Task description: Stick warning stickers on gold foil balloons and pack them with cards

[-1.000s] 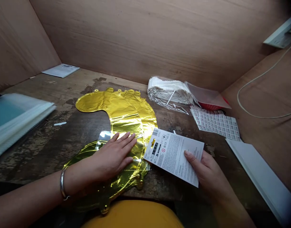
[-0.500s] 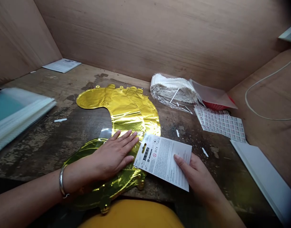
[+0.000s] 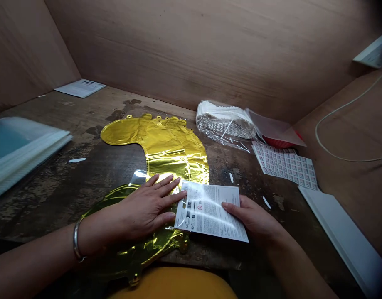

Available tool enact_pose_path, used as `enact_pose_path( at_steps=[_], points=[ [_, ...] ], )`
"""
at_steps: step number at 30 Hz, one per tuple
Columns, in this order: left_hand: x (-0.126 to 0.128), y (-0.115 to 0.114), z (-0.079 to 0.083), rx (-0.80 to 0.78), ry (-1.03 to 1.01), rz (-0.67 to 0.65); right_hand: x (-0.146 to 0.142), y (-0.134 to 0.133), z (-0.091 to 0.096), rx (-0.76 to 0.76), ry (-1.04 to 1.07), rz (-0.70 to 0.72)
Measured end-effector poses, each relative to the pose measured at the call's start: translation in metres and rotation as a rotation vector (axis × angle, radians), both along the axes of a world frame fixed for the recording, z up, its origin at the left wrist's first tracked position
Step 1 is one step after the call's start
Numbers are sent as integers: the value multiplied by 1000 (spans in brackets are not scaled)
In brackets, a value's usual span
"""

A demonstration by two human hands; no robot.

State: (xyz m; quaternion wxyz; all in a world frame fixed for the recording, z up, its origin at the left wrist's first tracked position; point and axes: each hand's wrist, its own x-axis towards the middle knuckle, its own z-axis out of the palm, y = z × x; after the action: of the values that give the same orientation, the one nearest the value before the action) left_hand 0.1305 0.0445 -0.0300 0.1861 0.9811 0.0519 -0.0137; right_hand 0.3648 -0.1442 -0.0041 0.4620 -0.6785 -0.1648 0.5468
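Observation:
A flat gold foil balloon (image 3: 166, 153) lies on the table, its curved upper part uncovered. Its near part is under a clear plastic bag, whose corner (image 3: 139, 176) shows left of my fingers. My left hand (image 3: 150, 205) rests flat on the bag and foil, fingers spread. A white printed card (image 3: 214, 207) with a hang slot is pinched at its right edge by my right hand (image 3: 251, 214), thumb on top. Glare crosses the card's left half, apparently from clear plastic over it. Its left edge meets my left fingertips.
Clear bags (image 3: 25, 145) are stacked at left, and a white card stack (image 3: 80, 88) lies in the back left corner. White paper straws (image 3: 225, 118) in plastic, sticker sheets (image 3: 286, 164) and a white board (image 3: 343, 236) are at right. A cable (image 3: 318, 141) hangs on the right wall.
The card has turned a little and shifted left with my right hand; glare now lies across its left half. My left hand remains on the balloon. The view has shifted slightly.

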Motion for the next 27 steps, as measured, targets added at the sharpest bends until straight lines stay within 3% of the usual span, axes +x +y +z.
enact_pose_path(
  at_steps=[4,7,9,10,12,14,16,18,19,23,27],
  points=[
    [1,3,-1,-6,-13,-16,-5,15,1,3,7,32],
    [-1,5,14,27,-95,6,-14,22,1,70,97,-21],
    [-6,3,32,19,-331,154,-20,22,4,132,147,-102],
    [-9,0,42,-26,-523,300,-23,22,5,170,158,-151],
    [-15,-9,58,-302,-937,705,-31,20,9,267,145,-264],
    [-17,-24,65,-861,-1108,1000,-40,19,12,361,108,-366],
    [-11,-39,62,-1501,-889,1037,-52,19,12,408,75,-415],
    [3,-50,55,-1856,-739,950,-66,19,9,394,39,-385],
    [11,-54,52,-1922,-742,935,-74,20,8,381,14,-359],
    [36,-62,47,-1925,-835,1124,-96,28,5,391,-79,-336],
    [39,-63,44,-1941,-898,1145,-95,31,10,395,-64,-321]
  ],
)
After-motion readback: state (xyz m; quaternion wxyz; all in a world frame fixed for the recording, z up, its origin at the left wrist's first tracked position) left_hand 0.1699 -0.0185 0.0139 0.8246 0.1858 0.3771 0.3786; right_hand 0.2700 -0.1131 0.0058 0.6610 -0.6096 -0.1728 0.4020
